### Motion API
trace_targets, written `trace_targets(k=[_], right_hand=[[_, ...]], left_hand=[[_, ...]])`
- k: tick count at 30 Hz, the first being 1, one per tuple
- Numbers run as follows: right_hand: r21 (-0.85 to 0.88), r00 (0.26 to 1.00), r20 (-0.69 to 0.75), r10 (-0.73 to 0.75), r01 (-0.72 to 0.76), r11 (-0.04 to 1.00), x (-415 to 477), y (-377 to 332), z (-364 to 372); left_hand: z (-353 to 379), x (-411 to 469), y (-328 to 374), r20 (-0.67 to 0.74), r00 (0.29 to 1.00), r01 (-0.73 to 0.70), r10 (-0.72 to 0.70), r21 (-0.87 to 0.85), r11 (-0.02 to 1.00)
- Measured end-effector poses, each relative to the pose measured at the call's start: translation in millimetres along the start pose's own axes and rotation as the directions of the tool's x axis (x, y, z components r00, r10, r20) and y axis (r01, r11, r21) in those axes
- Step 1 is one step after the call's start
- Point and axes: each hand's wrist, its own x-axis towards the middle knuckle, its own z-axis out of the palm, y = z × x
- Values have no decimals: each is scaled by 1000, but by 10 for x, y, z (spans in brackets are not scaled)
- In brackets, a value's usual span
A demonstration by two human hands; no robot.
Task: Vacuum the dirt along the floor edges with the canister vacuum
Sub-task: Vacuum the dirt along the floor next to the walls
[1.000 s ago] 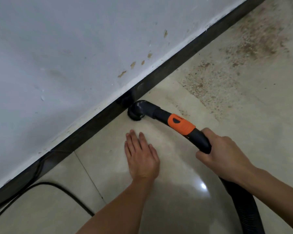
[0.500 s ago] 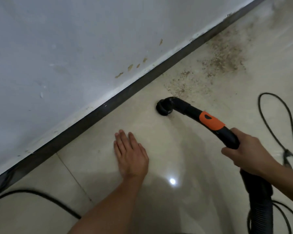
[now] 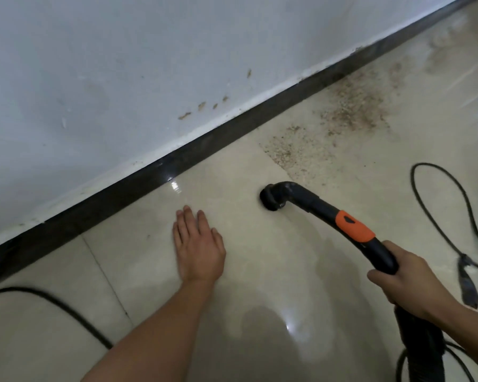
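Observation:
My right hand [image 3: 406, 279] grips the black vacuum wand [image 3: 309, 201], just behind its orange collar [image 3: 353, 226]. The wand's round black nozzle [image 3: 269, 201] faces down on the beige tile, a short way out from the dark baseboard [image 3: 204, 146]. A patch of brown gritty dirt [image 3: 351, 106] spreads over the floor beyond the nozzle, up against the baseboard to the upper right. My left hand [image 3: 198, 248] lies flat on the tile with fingers straight, left of the nozzle. The ribbed black hose [image 3: 422, 351] runs down behind my right wrist.
A white wall [image 3: 122, 64] with small brown marks rises above the baseboard. One black cable [image 3: 53, 301] curves across the lower left floor. Another black cord [image 3: 436, 216] loops on the right, ending in a plug [image 3: 468, 285].
The nozzle has moved away from the baseboard and to the right along the floor, toward the dirt patch. The view has shifted right, bringing the looped cord into sight. My left hand stays flat.

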Motion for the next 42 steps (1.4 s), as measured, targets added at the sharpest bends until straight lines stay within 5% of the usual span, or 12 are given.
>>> trace_targets(k=[5, 10, 14, 20, 25, 42], right_hand=[[-35, 984, -47, -173, 171, 985, 414, -285, 296], [15, 946, 84, -314, 314, 949, 471, -714, 521], [-22, 937, 120, -327, 332, 943, 315, -409, 387], [120, 996, 11, -85, 83, 989, -73, 812, 54], [169, 978, -194, 83, -50, 984, -163, 1373, -126], [22, 977, -203, -68, 74, 997, 1041, 297, -153]], left_hand=[[-106, -68, -50, 138, 990, -32, 21, 78, 996], [-393, -307, 40, 378, 925, -31, -33, 161, 986], [-459, -378, 160, 444, 894, -35, -63, 209, 977], [-379, -417, 504, 356, 934, -50, -27, 207, 977], [-195, -424, 921, 340, 935, -150, 103, 117, 982], [170, -514, 597, 154, 969, -211, 191, 121, 970]])
